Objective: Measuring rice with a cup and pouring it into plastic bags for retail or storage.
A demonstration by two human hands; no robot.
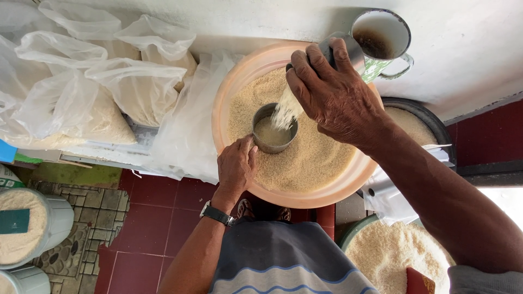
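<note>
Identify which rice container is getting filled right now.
The small metal cup standing in the peach basin: the right hand tips rice into it, the left hand steadies it. The other containers sit untouched.

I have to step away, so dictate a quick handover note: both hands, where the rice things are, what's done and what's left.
Right hand: grip on a tilted metal scoop, rice pouring out.
Left hand: steadying the round metal tin, which sits in the rice inside the big peach basin.
Done: tin partly filled.
Left: tin not yet full.
Nearby: filled plastic bags at left, enamel mug behind the basin.
</note>
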